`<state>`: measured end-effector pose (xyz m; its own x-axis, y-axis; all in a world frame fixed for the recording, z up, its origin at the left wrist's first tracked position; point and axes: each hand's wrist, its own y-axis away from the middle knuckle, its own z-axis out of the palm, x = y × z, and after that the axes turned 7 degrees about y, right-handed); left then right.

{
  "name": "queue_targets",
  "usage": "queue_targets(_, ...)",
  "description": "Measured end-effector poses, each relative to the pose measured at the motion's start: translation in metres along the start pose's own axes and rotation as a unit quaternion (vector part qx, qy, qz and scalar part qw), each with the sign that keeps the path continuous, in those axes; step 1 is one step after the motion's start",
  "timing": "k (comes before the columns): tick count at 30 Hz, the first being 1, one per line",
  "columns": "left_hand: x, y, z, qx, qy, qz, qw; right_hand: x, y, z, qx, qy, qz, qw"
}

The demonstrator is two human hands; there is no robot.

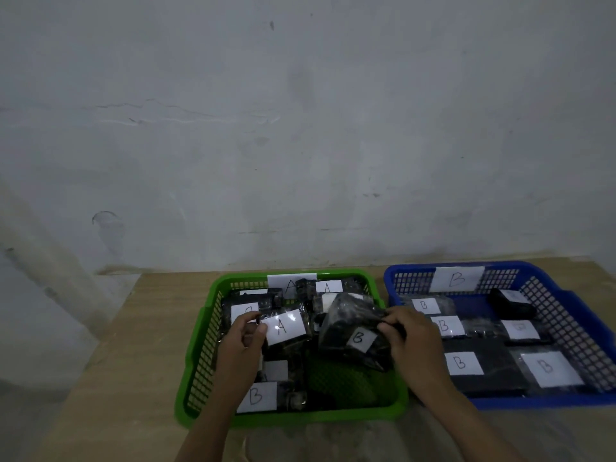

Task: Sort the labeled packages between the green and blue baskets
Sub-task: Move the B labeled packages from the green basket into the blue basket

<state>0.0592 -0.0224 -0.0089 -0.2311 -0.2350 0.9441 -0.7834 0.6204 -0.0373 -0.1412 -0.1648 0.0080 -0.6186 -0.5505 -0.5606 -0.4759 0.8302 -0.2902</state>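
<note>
Filling the upper part of the view is a pale grey plaster wall [300, 128], and below it runs a light wooden tabletop [126, 378]. Side by side on the tabletop sit a green perforated plastic basket [196, 361] carrying a paper sign marked A on its far wall, and a blue perforated plastic basket [573, 325] with a sign marked B. Black plastic-wrapped packages with white labels lie in both baskets; those in the blue basket read B where legible, while the green basket holds a mix of A and B. Over the green basket, the right hand [410, 338] grips a black wrapped package labelled B [350, 335], fingers curled round its right edge. The left hand [243, 335] pinches the left side of a black wrapped package labelled A [286, 331], also inside the green basket.
</note>
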Motion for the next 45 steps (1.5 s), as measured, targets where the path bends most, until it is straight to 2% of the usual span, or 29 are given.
queue_targets(2, -0.002, -0.002, 0.009, -0.017, -0.040, 0.003, 0.999, 0.004, -0.002, -0.008, 0.039, -0.027, 0.015, 0.999)
queue_targets(5, -0.003, 0.000, 0.029, -0.102, -0.110, 0.018, 0.989, 0.010, -0.004, -0.017, 0.077, -0.066, 0.032, 0.994)
queue_targets(8, -0.002, 0.003, 0.054, -0.179, -0.148, 0.025, 0.972, 0.016, -0.006, -0.022, 0.101, -0.090, 0.038, 0.990)
queue_targets(11, 0.000, 0.002, 0.073, -0.222, -0.181, 0.001, 0.958, 0.020, -0.007, -0.026, 0.105, -0.102, 0.039, 0.988)
queue_targets(14, -0.001, -0.001, 0.087, -0.238, -0.292, 0.017, 0.926, 0.024, -0.009, -0.030, 0.106, -0.115, 0.050, 0.986)
queue_targets(20, -0.002, -0.004, 0.111, -0.266, -0.475, 0.031, 0.838, 0.035, -0.014, -0.036, 0.098, -0.113, 0.075, 0.986)
queue_targets(24, -0.004, 0.002, 0.122, -0.268, -0.502, 0.027, 0.822, 0.039, -0.015, -0.038, 0.100, -0.114, 0.073, 0.986)
queue_targets(27, 0.002, 0.005, 0.123, -0.245, -0.487, 0.027, 0.838, 0.042, -0.014, -0.042, 0.099, -0.113, 0.063, 0.987)
queue_targets(28, 0.006, 0.007, 0.122, -0.225, -0.473, 0.034, 0.851, 0.042, -0.013, -0.044, 0.097, -0.110, 0.057, 0.988)
queue_targets(29, 0.012, 0.008, 0.120, -0.194, -0.436, 0.040, 0.878, 0.042, -0.013, -0.045, 0.093, -0.107, 0.048, 0.989)
queue_targets(31, 0.026, 0.010, 0.116, -0.111, -0.284, 0.045, 0.951, 0.042, -0.012, -0.049, 0.080, -0.106, 0.028, 0.991)
queue_targets(33, 0.045, 0.015, 0.113, -0.078, -0.076, 0.039, 0.993, 0.042, -0.010, -0.052, 0.052, -0.099, 0.012, 0.994)
queue_targets(35, 0.064, 0.021, 0.113, -0.158, 0.073, 0.036, 0.984, 0.042, -0.008, -0.055, 0.019, -0.089, 0.000, 0.996)
queue_targets(37, 0.073, 0.027, 0.116, -0.254, 0.115, 0.037, 0.960, 0.044, -0.007, -0.057, -0.008, -0.096, -0.005, 0.995)
queue_targets(38, 0.074, 0.029, 0.119, -0.277, 0.104, 0.045, 0.954, 0.046, -0.007, -0.058, -0.019, -0.101, -0.001, 0.995)
queue_targets(42, 0.077, 0.033, 0.133, -0.263, 0.073, 0.054, 0.961, 0.056, -0.003, -0.061, -0.054, -0.138, 0.033, 0.988)
queue_targets(45, 0.081, 0.035, 0.147, -0.238, 0.097, 0.041, 0.965, 0.069, 0.001, -0.066, -0.079, -0.182, 0.085, 0.976)
